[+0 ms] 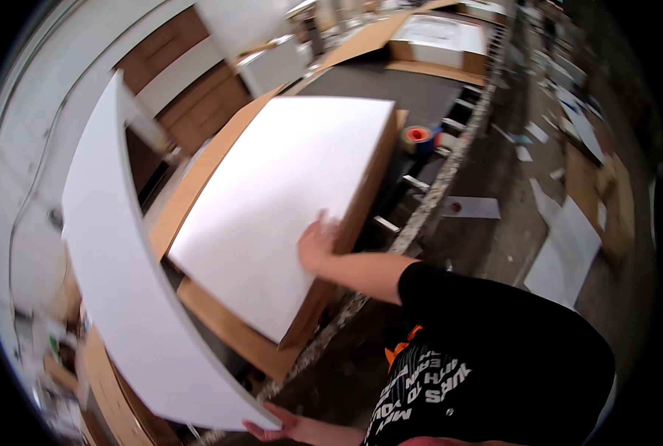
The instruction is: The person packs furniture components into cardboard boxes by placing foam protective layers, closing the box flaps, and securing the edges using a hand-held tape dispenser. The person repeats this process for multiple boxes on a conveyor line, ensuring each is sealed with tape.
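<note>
A large white panel (287, 178) lies flat on a brown board (220, 320) on a workbench. My right hand (318, 241) grips its near right edge, fingers on the white top, arm reaching in from my black sleeve. A second, long white panel (116, 260) stands on edge at the left, leaning and looking bowed. My left hand (275, 427), at the bottom edge of the picture, holds that panel's lower corner from underneath.
An orange-cored roll of tape (418, 136) lies beyond the flat panel on the dark bench. A speckled bench edge (435, 193) runs diagonally. White offcuts (561, 253) and cardboard (606, 201) litter the floor at right. A white box (439, 33) sits at the back.
</note>
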### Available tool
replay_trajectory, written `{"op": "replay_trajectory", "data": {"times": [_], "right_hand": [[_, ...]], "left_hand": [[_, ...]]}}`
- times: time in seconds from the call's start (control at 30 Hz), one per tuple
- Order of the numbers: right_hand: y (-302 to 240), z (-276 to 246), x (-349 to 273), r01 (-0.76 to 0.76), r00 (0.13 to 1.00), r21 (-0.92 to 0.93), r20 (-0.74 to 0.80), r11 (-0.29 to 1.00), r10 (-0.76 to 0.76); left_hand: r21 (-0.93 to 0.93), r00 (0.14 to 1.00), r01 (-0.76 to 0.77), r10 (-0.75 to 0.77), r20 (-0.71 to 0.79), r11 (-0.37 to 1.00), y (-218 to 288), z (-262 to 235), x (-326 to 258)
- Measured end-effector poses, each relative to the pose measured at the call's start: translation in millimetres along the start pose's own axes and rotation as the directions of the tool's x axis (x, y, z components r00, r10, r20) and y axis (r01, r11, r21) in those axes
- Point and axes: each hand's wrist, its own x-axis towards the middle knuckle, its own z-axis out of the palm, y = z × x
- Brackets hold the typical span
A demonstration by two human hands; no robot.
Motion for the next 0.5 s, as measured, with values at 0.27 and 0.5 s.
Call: {"op": "replay_trajectory", "data": {"times": [0.27, 0.5], "right_hand": [[105.6, -52.3, -18.7, 0.513, 0.755, 0.676, -0.061, 0.529, -0.653], [353.4, -87.9, -31.3, 0.114, 0.750, 0.953, 0.103, 0.282, -0.653]], "left_hand": [[0.240, 0.969, 0.122, -0.168, 0.179, 0.963, -57.5, 80.1, -70.8], [0.421, 0.570, 0.476, -0.636, 0.521, 0.772, -189.2, 122.5, -177.9]]}}
